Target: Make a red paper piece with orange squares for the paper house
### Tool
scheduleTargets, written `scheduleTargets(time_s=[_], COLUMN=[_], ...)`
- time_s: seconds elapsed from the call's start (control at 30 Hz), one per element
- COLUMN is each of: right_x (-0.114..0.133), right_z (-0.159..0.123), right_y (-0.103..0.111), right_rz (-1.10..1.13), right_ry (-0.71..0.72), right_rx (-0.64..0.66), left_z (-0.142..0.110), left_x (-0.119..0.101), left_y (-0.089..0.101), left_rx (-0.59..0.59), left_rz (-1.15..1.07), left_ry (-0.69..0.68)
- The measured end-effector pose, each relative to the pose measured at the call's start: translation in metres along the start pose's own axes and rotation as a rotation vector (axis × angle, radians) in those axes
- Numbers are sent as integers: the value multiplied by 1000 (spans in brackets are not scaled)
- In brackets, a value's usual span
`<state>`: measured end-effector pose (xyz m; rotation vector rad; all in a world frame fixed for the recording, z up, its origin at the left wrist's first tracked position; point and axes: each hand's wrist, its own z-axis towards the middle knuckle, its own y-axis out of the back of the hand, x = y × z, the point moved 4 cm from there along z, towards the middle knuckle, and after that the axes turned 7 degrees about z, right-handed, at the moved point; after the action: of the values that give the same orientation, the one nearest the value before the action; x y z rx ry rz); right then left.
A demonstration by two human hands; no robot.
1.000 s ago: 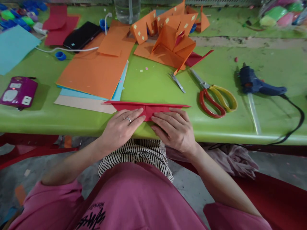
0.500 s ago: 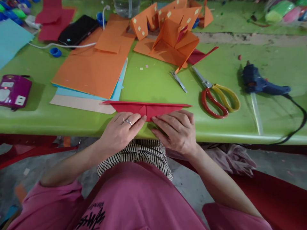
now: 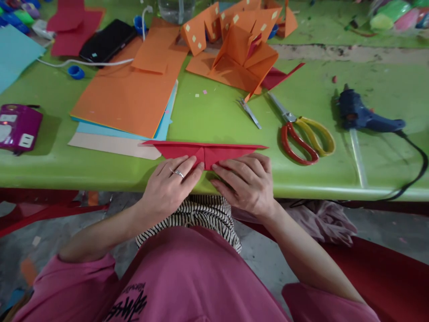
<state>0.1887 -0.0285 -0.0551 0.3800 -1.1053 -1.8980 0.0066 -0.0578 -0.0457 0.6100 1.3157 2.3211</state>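
Observation:
A folded red paper [image 3: 208,151], long and pointed at both ends, lies at the near edge of the green table [image 3: 217,120]. My left hand [image 3: 169,183], with a ring on one finger, presses flat on its left half, fingers stretched out together. My right hand [image 3: 246,181] lies flat on its right half, fingertips meeting the left hand's at the middle fold. Both hands cover the paper's near edge.
Red and yellow scissors [image 3: 301,134] and metal tweezers [image 3: 250,114] lie just beyond on the right. A blue glue gun [image 3: 365,117] with cord sits far right. A stack of orange, blue and beige sheets [image 3: 124,100], folded orange paper shapes [image 3: 239,49], a black phone [image 3: 107,41] and a purple device [image 3: 18,127] lie left and behind.
My fingers have drawn back slightly toward me along the red paper. The view has shifted a little; the paper has stayed in place.

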Motion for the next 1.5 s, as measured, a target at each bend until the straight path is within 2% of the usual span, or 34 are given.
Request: scheduleTargets(time_s=[0.23, 0.4, 0.53, 0.73, 0.9, 1.5], right_x=[1, 3, 3, 6, 6, 4], right_z=[1, 1, 1, 3, 2, 0], right_y=[-1, -1, -2, 2, 2, 0], right_rz=[-17, -68, -115, -134, -145, -52], right_ry=[9, 24, 32, 61, 57, 65], right_rx=[-29, -18, 2, -72, -19, -39], left_z=[-4, -3, -1, 5, 8, 2], left_x=[2, 2, 1, 0, -5, -18], left_y=[-6, -5, -2, 3, 5, 8], left_rx=[53, -29, -49, 2, 68, 110], left_rz=[-63, -30, -7, 8, 52, 128], left_ry=[63, 40, 14, -23, -46, -71])
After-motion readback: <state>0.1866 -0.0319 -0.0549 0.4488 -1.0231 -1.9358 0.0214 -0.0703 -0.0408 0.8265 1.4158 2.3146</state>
